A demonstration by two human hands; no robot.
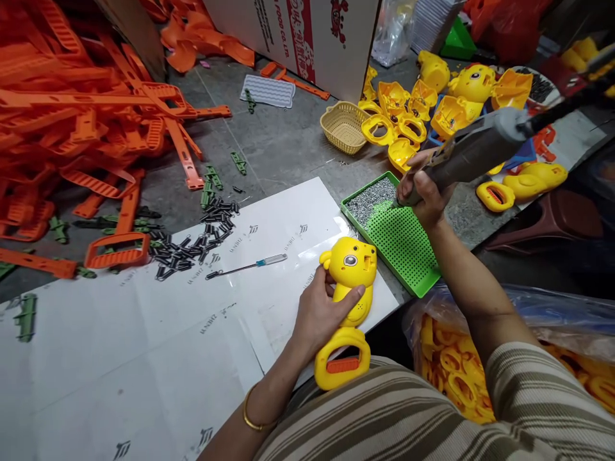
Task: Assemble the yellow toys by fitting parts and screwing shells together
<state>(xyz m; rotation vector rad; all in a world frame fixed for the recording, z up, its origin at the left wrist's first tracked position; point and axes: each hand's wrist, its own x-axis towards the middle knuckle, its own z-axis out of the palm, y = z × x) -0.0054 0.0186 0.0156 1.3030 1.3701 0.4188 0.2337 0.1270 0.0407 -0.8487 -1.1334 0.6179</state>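
My left hand (323, 308) is wrapped round a yellow bear-shaped toy (354, 269) with a ring handle and an orange trigger, held over the near edge of the white board (269, 224). In my right hand (425, 195) is a grey electric screwdriver (475, 150), its tip pointing down at a green perforated tray (408, 250). Small silver screws (369, 198) are heaped at the tray's far end, beside the tip. Whether a screw sits on the tip is too small to tell.
Orange plastic parts (96, 109) pile up at the left. Black springs (192, 246), a hand screwdriver (254, 264) and green pieces (211, 182) lie on the board and floor. A tan basket (343, 128) and yellow toy shells (408, 105) stand at the back; a bag of yellow parts (456, 365) is at lower right.
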